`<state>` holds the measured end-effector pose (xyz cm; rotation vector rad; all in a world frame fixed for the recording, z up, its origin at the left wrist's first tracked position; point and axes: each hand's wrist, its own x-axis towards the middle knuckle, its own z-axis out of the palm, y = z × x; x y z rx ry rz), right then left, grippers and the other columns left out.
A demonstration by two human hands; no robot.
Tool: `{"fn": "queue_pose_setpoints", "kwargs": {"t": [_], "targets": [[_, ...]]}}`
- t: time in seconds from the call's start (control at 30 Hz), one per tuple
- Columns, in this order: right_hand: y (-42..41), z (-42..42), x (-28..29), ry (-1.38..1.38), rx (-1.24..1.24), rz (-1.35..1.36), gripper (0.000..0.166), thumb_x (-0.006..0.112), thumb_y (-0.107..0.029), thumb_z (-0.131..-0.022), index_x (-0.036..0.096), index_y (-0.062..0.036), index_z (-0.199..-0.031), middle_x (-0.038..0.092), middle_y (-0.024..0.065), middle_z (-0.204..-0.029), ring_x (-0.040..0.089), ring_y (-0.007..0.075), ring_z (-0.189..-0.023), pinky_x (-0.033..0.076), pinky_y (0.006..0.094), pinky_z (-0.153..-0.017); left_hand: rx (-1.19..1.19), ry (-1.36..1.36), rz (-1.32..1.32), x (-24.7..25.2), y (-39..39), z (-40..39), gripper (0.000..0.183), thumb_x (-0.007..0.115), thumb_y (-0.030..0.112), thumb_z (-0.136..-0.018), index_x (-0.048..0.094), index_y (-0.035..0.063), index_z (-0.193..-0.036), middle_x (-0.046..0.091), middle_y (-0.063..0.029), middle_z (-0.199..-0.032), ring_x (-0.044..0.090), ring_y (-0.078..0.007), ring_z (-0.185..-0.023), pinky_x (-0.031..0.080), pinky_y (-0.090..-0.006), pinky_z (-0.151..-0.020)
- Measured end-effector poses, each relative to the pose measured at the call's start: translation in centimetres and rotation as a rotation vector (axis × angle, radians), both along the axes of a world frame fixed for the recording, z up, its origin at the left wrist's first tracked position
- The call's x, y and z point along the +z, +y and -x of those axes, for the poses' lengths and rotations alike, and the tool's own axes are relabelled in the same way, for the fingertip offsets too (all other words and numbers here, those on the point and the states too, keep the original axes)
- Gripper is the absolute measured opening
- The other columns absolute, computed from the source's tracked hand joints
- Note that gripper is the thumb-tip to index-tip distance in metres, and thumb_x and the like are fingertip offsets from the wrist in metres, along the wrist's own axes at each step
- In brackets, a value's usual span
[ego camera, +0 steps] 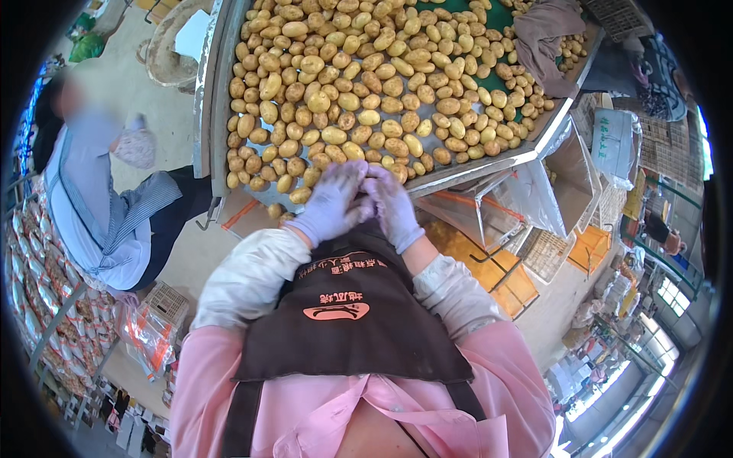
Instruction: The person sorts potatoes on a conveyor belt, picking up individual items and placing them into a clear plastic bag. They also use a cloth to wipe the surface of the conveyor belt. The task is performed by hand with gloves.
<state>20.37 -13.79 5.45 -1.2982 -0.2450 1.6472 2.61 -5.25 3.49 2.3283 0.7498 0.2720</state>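
Many yellow-brown potatoes (334,135) lie spread over a metal sorting table (220,114) in front of me. My left hand (332,203), in a soiled pale lavender glove, rests at the table's near edge beside the closest potatoes. My right hand (391,203), in a matching glove, is against it, and the fingertips of both meet. The fingers are bent, and whether a potato is between them cannot be made out. A few potatoes (275,210) lie on a lower chute left of my hands. A brown cloth (547,40) is draped over the table's far right part.
A co-worker (103,200) stands at the left, near stacked filled bags (51,297). Another person (658,74) is at the far right. Open plastic-lined bags (561,177), a plastic crate (547,252) and orange crates (590,249) are at the right. A round basin (166,51) stands behind left.
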Motion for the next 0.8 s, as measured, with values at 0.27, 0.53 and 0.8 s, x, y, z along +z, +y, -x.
{"fn": "queue_pose_setpoints", "kwargs": {"t": [0.27,0.53,0.8], "targets": [[-15.2,-22.3,-2.1,-1.956,-0.120,0.540,0.039,0.066,-0.007,-0.103,0.060,-0.0005,-0.141,0.062,0.0169,-0.138,0.064,0.0274,-0.123,0.059,0.0389,-0.092,0.102,0.200,0.068,-2.8,0.3,13.9,0.044,0.067,0.031,-0.098,0.072,0.0085,-0.136,0.067,-0.0135,-0.146,0.058,-0.0351,-0.139,0.041,-0.0516,-0.121],[14.7,-0.6,-5.1,-1.709,0.561,-0.619,0.035,0.069,-0.017,-0.098,0.069,-0.0146,-0.133,0.071,0.0130,-0.136,0.072,0.0343,-0.119,0.058,0.0480,-0.102,0.930,-0.142,0.203,-4.4,1.8,17.2,0.034,0.050,0.009,-0.104,0.071,-0.0005,-0.128,0.070,-0.0220,-0.133,0.066,-0.0399,-0.125,0.050,-0.0457,-0.111],[17.1,1.2,-5.0,-1.476,0.951,-0.047,0.034,0.062,-0.028,-0.106,0.062,-0.0153,-0.137,0.066,0.0192,-0.132,0.072,0.0391,-0.116,0.058,0.0512,-0.098,1.312,-0.394,0.503,-3.8,0.2,20.2,0.039,0.047,0.025,-0.117,0.066,-0.0042,-0.134,0.070,-0.0147,-0.129,0.069,-0.0264,-0.119,0.054,-0.0391,-0.105]]}}
